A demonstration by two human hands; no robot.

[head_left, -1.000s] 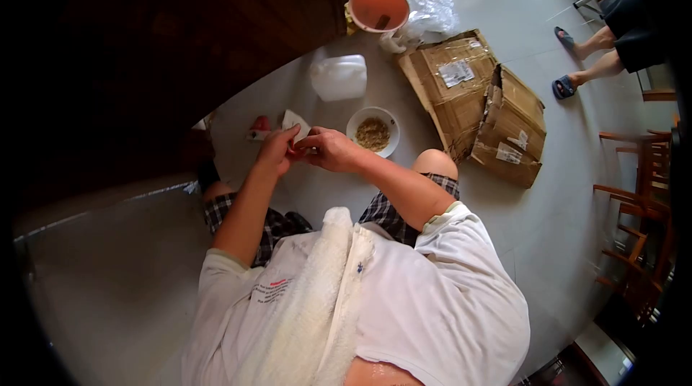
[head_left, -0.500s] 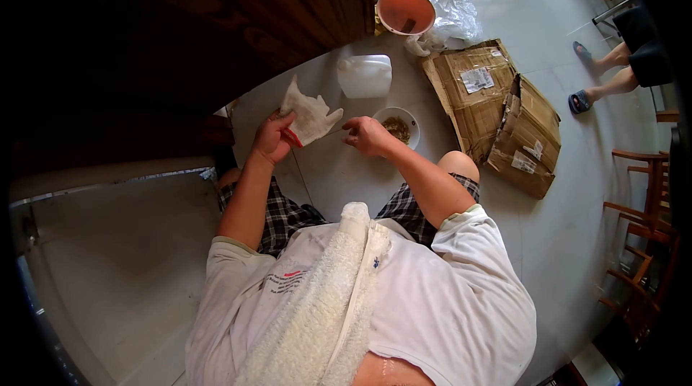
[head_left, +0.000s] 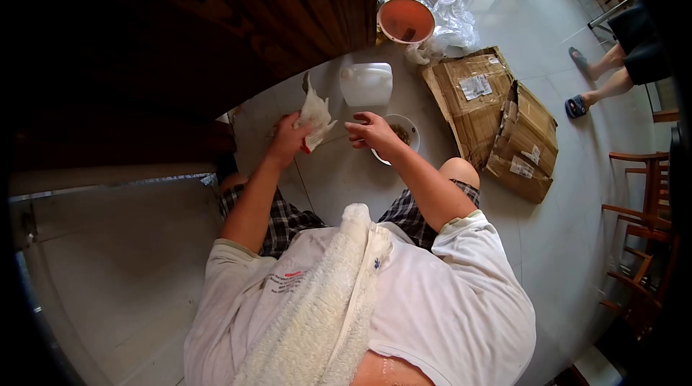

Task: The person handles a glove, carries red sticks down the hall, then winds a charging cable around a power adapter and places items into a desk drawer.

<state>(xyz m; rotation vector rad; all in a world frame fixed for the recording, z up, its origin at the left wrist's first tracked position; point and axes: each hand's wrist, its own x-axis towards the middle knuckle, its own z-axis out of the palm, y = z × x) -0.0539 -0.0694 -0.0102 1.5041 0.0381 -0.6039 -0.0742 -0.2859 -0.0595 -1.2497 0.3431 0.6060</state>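
Note:
A whitish cloth glove with a red cuff (head_left: 314,119) hangs from my left hand (head_left: 289,138), whose fingers are closed on its cuff side. To its right my right hand (head_left: 371,132) is held apart from the glove, fingers spread and nothing in them. Just beyond and partly under my right hand stands a white bowl (head_left: 415,142) with brownish bits inside. A white plastic jug (head_left: 366,85) lies on the floor past both hands.
Flattened cardboard (head_left: 468,98) lies to the right. An orange basin (head_left: 406,20) and clear plastic wrap (head_left: 450,15) are at the top. A person's legs in sandals (head_left: 577,106) show at the far right, above wooden chairs (head_left: 645,224). A dark wooden piece of furniture (head_left: 288,11) fills the upper left.
My hands, together at first, have parted. The glove came into full view in my left hand and has turned more edge-on. My right hand's fingers have opened.

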